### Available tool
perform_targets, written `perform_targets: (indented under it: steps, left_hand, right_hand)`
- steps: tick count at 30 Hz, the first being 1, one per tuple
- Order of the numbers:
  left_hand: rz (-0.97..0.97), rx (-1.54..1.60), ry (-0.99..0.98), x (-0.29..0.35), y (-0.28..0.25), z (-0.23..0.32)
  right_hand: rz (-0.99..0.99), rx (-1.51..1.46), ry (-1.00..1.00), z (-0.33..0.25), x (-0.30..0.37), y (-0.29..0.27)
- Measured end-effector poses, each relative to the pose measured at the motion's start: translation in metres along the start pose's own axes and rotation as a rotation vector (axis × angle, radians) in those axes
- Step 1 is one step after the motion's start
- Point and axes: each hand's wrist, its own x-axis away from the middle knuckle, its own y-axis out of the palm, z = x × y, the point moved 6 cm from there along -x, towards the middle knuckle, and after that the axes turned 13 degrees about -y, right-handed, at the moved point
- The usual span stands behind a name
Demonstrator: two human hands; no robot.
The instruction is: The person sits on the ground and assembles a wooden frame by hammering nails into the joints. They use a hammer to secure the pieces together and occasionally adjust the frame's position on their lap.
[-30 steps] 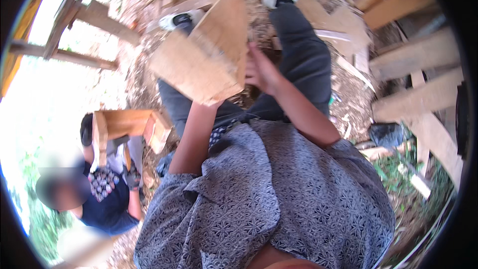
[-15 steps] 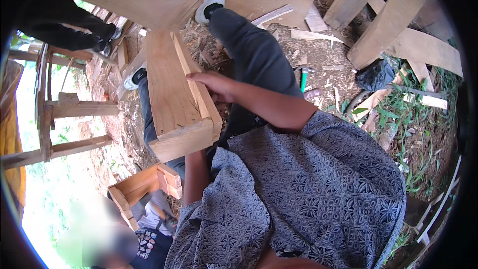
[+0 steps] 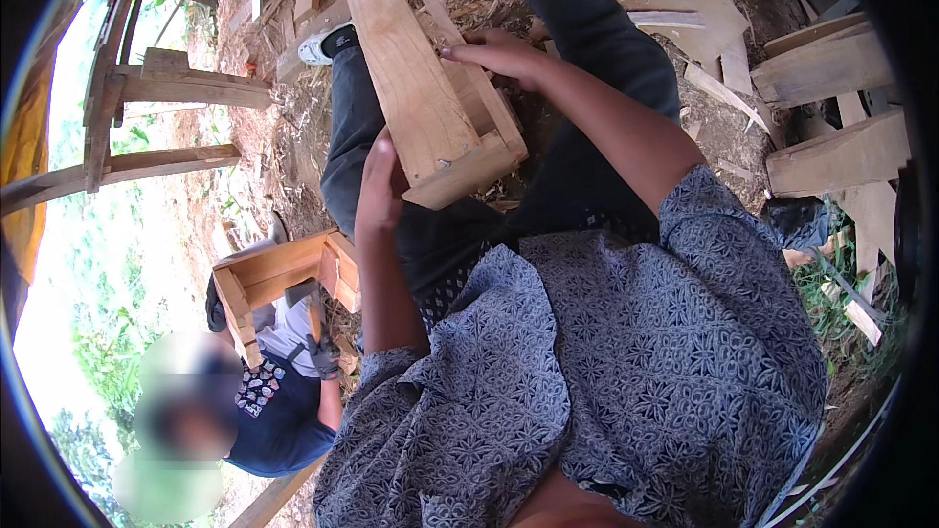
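A long, narrow wooden box (image 3: 416, 88) of pale planks lies tilted between my knees, with its end board toward me. My left hand (image 3: 380, 186) grips its left edge near that end, thumb up along the side and fingers hidden beneath. On the other side, my right hand (image 3: 501, 57) is closed over the upper edge of the side plank, part of its fingers out of sight. Between the broad face and that side plank runs an open gap. Small nail-like specks show near the end board.
At lower left a co-worker holds a hatchet (image 3: 303, 291) beside another wooden frame (image 3: 279, 264). Thick planks (image 3: 831, 68) lean at the right. Plywood scraps (image 3: 675, 0) and shavings litter the ground ahead. A rough timber stand (image 3: 186, 83) is at the left.
The box has tipped so the gap beside its side plank shows more. My left hand, hidden below before, now shows on its left edge. The view has shifted, and the co-worker's hatchet shows clearly.
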Motion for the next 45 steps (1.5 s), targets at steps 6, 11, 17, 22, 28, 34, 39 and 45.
perform_targets:
  steps: [6,11,17,22,28,34,39,45]
  left_hand:
    - [0.028,-0.062,-0.005,-0.033,0.015,-0.014]
    - [0.036,-0.009,0.008,-0.042,0.018,-0.039]
    - [0.013,0.028,-0.025,-0.053,0.013,-0.056]
    - [0.026,-0.018,-0.111,-0.055,0.010,-0.069]
    - [0.103,-0.095,-0.227,-0.059,-0.004,-0.092]
    - [0.132,-0.129,-0.292,-0.056,-0.007,-0.093]
    - [0.057,-0.124,-0.189,-0.056,0.005,-0.092]
    - [0.012,-0.135,-0.107,-0.050,0.036,-0.087]
  right_hand:
    - [0.013,0.040,-0.082,0.037,-0.023,-0.006]
    - [0.071,0.014,-0.112,0.040,-0.010,-0.008]
    - [0.066,0.081,-0.063,0.060,-0.011,-0.006]
    - [0.114,0.117,-0.132,0.073,-0.013,-0.004]
    - [0.127,0.193,-0.155,0.082,-0.012,-0.001]
    - [0.160,0.153,-0.147,0.074,-0.009,-0.008]
    - [0.370,0.063,-0.243,0.060,-0.005,-0.026]
    - [0.478,-0.321,-0.598,-0.018,0.101,-0.106]
